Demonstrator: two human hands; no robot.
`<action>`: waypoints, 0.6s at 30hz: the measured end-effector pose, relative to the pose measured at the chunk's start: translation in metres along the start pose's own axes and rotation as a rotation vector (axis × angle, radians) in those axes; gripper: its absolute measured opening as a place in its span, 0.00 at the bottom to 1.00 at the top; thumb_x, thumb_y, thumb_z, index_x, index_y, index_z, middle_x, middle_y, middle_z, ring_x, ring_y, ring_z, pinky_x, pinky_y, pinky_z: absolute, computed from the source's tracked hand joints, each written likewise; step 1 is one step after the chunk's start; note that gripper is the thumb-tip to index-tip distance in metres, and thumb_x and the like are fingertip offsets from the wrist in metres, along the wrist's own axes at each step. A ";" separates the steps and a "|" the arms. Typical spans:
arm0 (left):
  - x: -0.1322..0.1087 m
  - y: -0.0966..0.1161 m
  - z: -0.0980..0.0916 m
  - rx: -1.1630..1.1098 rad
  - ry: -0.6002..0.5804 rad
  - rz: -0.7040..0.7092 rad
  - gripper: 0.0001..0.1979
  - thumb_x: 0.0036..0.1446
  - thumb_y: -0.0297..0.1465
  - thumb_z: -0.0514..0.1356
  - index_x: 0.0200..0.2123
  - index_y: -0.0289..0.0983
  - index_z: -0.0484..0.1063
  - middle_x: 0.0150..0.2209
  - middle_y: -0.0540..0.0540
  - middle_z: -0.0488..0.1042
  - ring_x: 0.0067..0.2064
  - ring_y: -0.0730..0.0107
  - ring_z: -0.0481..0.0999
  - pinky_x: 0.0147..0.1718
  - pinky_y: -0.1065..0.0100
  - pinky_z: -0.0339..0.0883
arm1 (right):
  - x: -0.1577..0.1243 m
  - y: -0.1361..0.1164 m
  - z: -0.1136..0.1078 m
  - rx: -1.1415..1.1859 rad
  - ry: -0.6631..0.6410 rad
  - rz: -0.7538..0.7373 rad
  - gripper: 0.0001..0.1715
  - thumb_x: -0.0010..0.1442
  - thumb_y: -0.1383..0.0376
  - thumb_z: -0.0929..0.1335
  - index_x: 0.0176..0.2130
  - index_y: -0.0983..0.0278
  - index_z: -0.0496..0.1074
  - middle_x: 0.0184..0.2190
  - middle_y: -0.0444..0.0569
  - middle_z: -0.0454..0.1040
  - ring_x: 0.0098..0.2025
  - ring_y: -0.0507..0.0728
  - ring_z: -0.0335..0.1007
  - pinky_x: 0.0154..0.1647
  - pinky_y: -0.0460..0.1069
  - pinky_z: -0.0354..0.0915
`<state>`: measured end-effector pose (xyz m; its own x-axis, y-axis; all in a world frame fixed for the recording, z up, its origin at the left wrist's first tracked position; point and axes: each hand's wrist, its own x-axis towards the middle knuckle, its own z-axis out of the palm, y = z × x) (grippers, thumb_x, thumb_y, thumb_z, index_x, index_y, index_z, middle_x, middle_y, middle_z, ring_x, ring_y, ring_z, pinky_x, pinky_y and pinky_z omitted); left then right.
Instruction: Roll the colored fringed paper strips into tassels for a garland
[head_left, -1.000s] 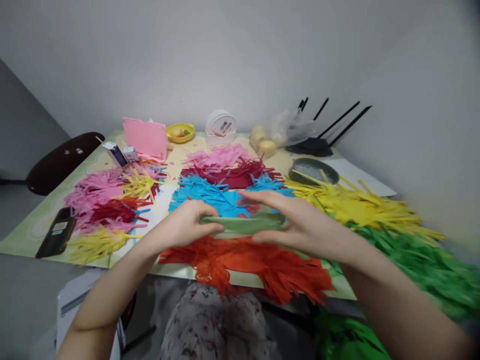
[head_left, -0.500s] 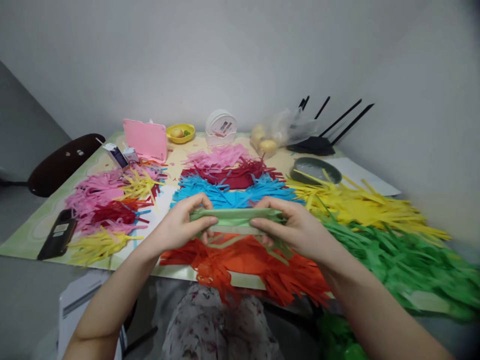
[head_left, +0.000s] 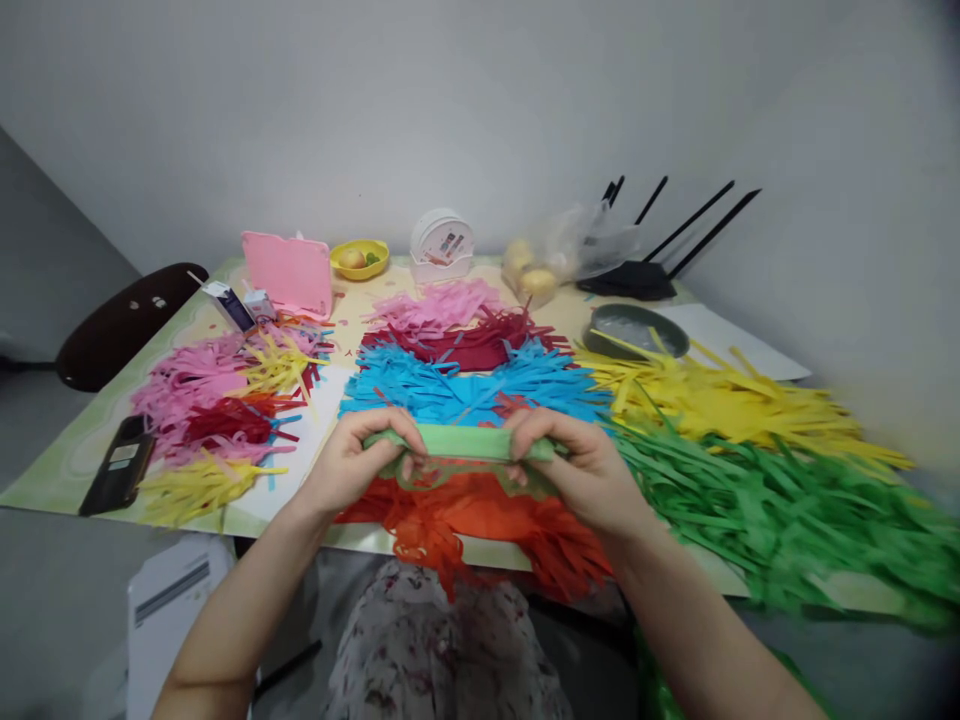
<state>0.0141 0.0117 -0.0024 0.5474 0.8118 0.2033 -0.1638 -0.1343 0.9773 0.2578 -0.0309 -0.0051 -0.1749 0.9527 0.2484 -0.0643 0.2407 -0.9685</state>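
Between my two hands a light green strip of fringed tissue paper [head_left: 465, 441] is stretched level above the table. My left hand [head_left: 367, 455] pinches its left end, and my right hand [head_left: 566, 455] grips the right end, fingers curled over it. Thin green fringe hangs below the strip, partly hidden by the fingers. Beneath and nearer to me lies orange fringed tissue paper [head_left: 472, 505], spilling over the table edge. Just beyond the hands is blue fringed tissue paper [head_left: 472, 390], with dark red fringe [head_left: 480, 350] and pink fringe [head_left: 439, 308] behind.
Green fringe [head_left: 780, 515] and yellow fringe [head_left: 720, 410] cover the right side. At left lie mixed-colour fringe [head_left: 202, 375] and a phone [head_left: 118, 465]. Toward the wall stand a pink tablet case [head_left: 289, 272], a yellow bowl [head_left: 360, 272], a bag of round yellow items [head_left: 534, 280] and a black router [head_left: 628, 282].
Both hands have rolled their grip over the light green strip, fingers now on top where thumbs lay before. The strip looks narrower and flatter. The view has shifted slightly.
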 end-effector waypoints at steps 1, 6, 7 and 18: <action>0.000 0.000 0.000 0.022 -0.004 -0.002 0.11 0.59 0.35 0.60 0.31 0.33 0.75 0.25 0.48 0.72 0.27 0.71 0.73 0.32 0.69 0.66 | 0.000 0.001 -0.001 -0.032 -0.005 -0.002 0.14 0.61 0.57 0.69 0.28 0.62 0.71 0.23 0.44 0.70 0.23 0.52 0.68 0.24 0.47 0.66; 0.001 0.003 0.005 0.396 0.107 -0.027 0.13 0.58 0.38 0.61 0.26 0.36 0.66 0.26 0.50 0.71 0.28 0.73 0.69 0.30 0.72 0.62 | 0.000 0.000 -0.001 -0.219 -0.053 -0.120 0.16 0.63 0.57 0.66 0.28 0.62 0.71 0.25 0.46 0.71 0.27 0.54 0.69 0.28 0.48 0.65; 0.001 0.005 0.006 0.491 0.128 -0.010 0.12 0.57 0.36 0.61 0.26 0.36 0.65 0.26 0.50 0.70 0.29 0.73 0.69 0.31 0.72 0.62 | -0.001 0.000 0.000 -0.312 -0.022 -0.151 0.14 0.63 0.59 0.67 0.27 0.62 0.70 0.25 0.46 0.71 0.28 0.54 0.69 0.30 0.48 0.65; -0.002 0.008 0.008 0.594 0.054 0.033 0.05 0.61 0.31 0.59 0.33 0.37 0.66 0.37 0.46 0.77 0.40 0.67 0.77 0.42 0.67 0.68 | -0.007 -0.007 0.007 -0.637 0.090 -0.113 0.04 0.63 0.65 0.67 0.34 0.61 0.72 0.34 0.49 0.78 0.37 0.57 0.75 0.39 0.49 0.68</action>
<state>0.0184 0.0044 0.0059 0.5049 0.8274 0.2459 0.3158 -0.4422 0.8395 0.2527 -0.0408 0.0000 -0.1162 0.9204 0.3733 0.5222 0.3763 -0.7653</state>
